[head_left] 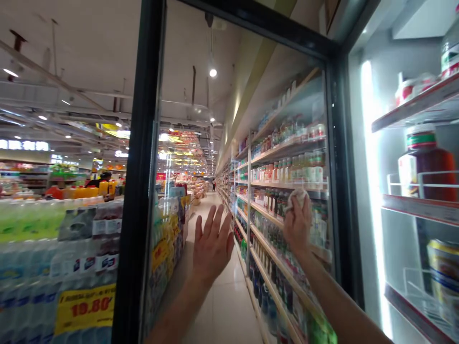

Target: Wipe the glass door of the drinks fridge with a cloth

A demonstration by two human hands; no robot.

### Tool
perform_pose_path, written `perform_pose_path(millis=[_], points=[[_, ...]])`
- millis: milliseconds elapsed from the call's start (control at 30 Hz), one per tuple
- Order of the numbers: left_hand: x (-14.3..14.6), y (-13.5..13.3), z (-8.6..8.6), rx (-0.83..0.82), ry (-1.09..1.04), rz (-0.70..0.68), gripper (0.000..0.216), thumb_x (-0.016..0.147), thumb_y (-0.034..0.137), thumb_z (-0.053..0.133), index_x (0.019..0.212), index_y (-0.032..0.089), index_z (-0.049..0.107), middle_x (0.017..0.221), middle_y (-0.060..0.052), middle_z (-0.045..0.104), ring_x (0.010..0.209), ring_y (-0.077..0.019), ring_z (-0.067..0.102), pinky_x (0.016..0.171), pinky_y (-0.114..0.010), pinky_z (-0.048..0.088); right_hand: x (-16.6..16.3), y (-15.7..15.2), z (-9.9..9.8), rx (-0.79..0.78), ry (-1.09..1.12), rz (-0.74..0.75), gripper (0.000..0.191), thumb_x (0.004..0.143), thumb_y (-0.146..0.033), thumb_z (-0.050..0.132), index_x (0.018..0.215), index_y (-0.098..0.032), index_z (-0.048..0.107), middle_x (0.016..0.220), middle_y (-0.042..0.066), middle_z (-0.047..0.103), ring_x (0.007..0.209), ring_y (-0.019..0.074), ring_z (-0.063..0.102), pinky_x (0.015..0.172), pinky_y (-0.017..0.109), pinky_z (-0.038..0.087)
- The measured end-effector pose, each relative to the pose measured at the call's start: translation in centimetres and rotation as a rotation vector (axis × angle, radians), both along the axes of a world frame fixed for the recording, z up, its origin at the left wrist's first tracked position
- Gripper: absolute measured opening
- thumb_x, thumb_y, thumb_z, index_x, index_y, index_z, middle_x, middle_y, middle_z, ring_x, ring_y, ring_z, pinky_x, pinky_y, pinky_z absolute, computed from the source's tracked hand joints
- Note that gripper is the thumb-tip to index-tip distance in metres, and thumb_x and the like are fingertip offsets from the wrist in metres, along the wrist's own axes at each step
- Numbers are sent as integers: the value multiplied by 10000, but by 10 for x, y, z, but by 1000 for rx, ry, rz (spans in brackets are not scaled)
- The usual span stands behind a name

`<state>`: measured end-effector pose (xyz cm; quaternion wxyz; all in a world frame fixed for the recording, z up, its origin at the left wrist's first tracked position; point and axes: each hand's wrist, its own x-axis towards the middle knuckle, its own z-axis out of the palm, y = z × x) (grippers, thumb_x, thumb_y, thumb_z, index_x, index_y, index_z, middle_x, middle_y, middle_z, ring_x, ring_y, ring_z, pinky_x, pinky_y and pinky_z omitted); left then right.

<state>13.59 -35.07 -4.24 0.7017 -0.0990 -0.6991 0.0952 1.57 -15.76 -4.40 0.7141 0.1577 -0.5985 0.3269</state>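
Observation:
An open glass cooler door [138,172] with a black frame stands in front of me. My left hand [213,241] is raised at the middle of the pane, fingers stretched out and holding nothing; whether the palm touches the glass I cannot tell. Farther right, my right hand [297,222] grips a crumpled white cloth [298,197] against the pane, its fingers bent over it. Through the glass, or mirrored in it, appear long shelves of bottles [287,167].
At right is the lit cooler, with shelf edges [419,208], a dark red bottle [428,162] and a can [444,272]. Stacked drink packs [32,258] with a yellow price sign [85,308] stand left of the door. A person [98,179] is farther back.

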Motion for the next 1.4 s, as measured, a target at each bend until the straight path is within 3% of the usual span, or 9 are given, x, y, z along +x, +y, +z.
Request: perform_pose_path(millis=[200,367,567,700,867,1033,1133,1233,1400], points=[[2,0,0,-4,-9,12,425,845,246,498,1265,185,474,1351,-108,474,1331,-223,319,1117,-431,164,15,-17,-9,484,24,54,489,835,-174,431,1305,-304,463,1520,46,185,1380,289,212,1075,520,266],[2,1,0,-15,-7,19,397,849,233,492,1241,167,494,1347,-117,477,1329,-235,322,1109,-444,178,2,-5,0,-51,-74,26,483,882,-253,358,1361,-211,394,1522,126,137,1377,333,190,1040,588,270],[1,-1,-1,-15,9,6,392,849,235,498,1234,163,498,1336,-117,488,1317,-243,343,1095,-449,209,6,-13,-5,433,71,30,521,868,-210,394,1377,-313,350,1483,37,289,1373,271,236,1084,514,247],[0,-2,-1,-4,-1,3,420,844,232,495,1260,182,476,1351,-107,474,1337,-225,306,1114,-440,173,5,-14,3,-1,14,-2,479,883,-228,345,1359,-213,401,1485,121,263,1365,309,238,1046,553,276],[0,-2,-1,-6,5,-14,403,847,239,493,1245,178,490,1346,-112,479,1332,-226,316,1113,-437,176,11,-18,-6,445,88,37,428,851,-191,408,1256,-279,516,1427,58,390,1364,256,262,1081,500,244],[2,-2,-2,-4,-22,-4,425,846,233,493,1268,186,469,1355,-105,470,1344,-222,291,1115,-439,171,1,-5,1,-39,65,127,312,862,-236,376,1026,-175,635,1404,120,405,1308,270,356,1031,522,310],[2,-1,-1,-17,-9,-3,410,845,227,493,1252,177,481,1354,-111,470,1342,-223,295,1113,-441,179,7,-14,10,99,102,177,232,847,-252,434,901,-188,650,1405,89,412,1319,257,341,1043,488,318],[2,-1,0,-11,-1,-21,395,845,226,496,1236,169,492,1348,-117,476,1338,-221,305,1110,-436,187,11,-20,18,406,115,135,314,855,-203,417,1107,-252,598,1374,51,460,1342,217,314,1069,457,289],[2,-1,-1,-14,-1,-23,418,840,211,494,1256,180,475,1352,-109,473,1343,-215,295,1114,-435,176,6,-15,33,-7,-49,36,525,901,-239,294,1425,-234,255,1480,114,284,1380,278,218,1050,543,269]])
